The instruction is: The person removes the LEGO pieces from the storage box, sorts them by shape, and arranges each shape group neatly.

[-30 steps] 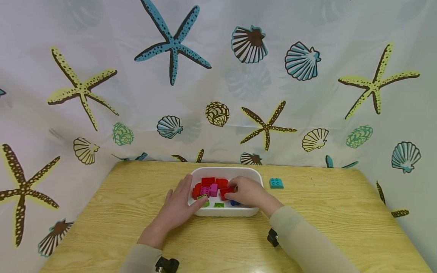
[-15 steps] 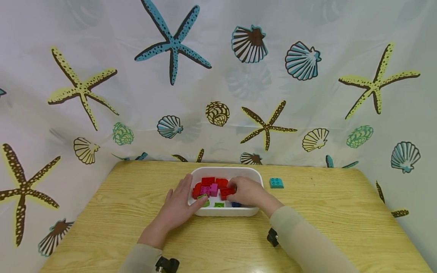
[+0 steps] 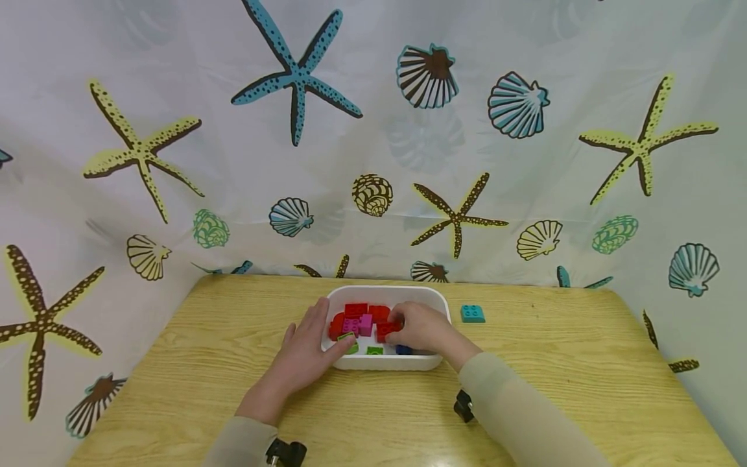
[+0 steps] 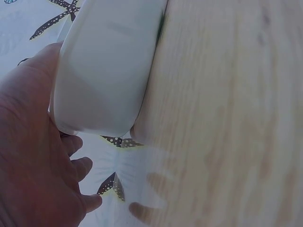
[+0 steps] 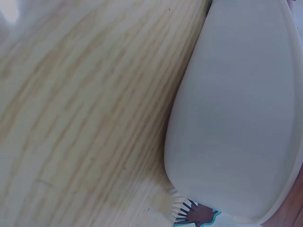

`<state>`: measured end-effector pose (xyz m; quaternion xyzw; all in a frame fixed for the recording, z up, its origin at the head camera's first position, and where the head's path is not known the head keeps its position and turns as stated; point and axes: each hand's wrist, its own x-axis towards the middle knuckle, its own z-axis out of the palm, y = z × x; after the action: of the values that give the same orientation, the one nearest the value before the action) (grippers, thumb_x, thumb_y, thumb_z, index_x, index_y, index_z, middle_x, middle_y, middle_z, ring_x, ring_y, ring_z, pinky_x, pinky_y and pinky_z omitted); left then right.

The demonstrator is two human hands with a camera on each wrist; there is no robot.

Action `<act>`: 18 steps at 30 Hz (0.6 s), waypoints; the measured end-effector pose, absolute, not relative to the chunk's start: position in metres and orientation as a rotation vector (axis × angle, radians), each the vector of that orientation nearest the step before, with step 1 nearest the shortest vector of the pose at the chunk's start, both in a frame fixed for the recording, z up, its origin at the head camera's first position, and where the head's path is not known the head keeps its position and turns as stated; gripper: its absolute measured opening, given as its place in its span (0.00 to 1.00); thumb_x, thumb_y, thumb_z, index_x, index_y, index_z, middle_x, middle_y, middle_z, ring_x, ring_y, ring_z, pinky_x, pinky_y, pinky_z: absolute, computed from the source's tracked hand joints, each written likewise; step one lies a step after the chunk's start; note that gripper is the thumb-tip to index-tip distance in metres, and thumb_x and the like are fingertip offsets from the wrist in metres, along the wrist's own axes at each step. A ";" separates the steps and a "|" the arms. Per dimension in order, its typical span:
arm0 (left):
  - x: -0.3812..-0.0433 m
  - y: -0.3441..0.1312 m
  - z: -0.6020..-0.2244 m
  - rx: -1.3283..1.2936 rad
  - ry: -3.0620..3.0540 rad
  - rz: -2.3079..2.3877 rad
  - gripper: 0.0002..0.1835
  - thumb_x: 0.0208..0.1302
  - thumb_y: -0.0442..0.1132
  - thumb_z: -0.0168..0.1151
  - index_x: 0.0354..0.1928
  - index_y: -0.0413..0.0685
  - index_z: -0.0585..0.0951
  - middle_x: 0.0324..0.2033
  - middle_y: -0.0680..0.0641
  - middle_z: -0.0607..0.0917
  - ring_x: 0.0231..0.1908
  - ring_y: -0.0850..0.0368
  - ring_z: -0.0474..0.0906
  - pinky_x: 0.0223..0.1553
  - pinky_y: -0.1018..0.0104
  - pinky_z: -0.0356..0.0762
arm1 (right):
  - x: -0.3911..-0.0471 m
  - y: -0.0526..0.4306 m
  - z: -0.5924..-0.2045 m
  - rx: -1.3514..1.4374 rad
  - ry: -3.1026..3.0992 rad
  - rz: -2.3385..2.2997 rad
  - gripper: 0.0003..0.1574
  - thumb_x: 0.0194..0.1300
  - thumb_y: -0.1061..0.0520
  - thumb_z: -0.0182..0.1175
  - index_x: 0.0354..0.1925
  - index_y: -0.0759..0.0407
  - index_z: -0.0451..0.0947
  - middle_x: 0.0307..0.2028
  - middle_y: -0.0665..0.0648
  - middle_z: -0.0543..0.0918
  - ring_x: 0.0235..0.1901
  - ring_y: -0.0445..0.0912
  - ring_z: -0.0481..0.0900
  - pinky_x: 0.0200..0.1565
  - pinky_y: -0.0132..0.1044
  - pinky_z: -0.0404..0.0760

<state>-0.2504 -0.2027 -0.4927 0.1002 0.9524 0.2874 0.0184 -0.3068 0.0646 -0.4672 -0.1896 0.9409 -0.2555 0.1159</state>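
A white plastic tub (image 3: 388, 362) with toy building bricks stands on the table. My left hand (image 3: 297, 353) rests along its left end, fingers stretched out by the wall and thumb laid over the front corner. In the left wrist view, the left hand (image 4: 38, 137) lies against the tub's end (image 4: 102, 71). My right hand (image 3: 425, 329) reaches over the right rim and pinches a red brick (image 3: 385, 333) inside; its fingertips are partly hidden. The right wrist view shows mostly the tub's outer wall (image 5: 236, 109), with a bit of the right hand (image 5: 286, 208).
Other red bricks (image 3: 356, 311), magenta bricks (image 3: 365, 325), green bricks (image 3: 375, 351) and a dark blue brick (image 3: 403, 350) lie in the tub. A teal brick (image 3: 472, 314) sits on the table (image 3: 525, 363) to its right. A patterned curtain (image 3: 350, 149) hangs behind.
The right fingers and red brick have shifted very slightly, and the dark blue brick beneath them has moved a little right. The left hand and tub have stayed in place.
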 end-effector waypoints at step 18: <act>-0.251 -0.203 -0.493 0.321 2.963 0.891 0.61 0.74 0.75 0.58 0.91 0.47 0.42 0.89 0.40 0.47 0.87 0.33 0.40 0.80 0.24 0.34 | -0.300 0.075 -0.460 -0.546 2.759 -1.040 0.20 0.74 0.48 0.74 0.58 0.52 0.85 0.51 0.50 0.88 0.51 0.48 0.82 0.61 0.49 0.84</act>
<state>-0.2509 -0.2028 -0.4934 0.1030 0.9525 0.2863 0.0154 -0.3004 0.0749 -0.4601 -0.1815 0.9177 -0.3461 0.0712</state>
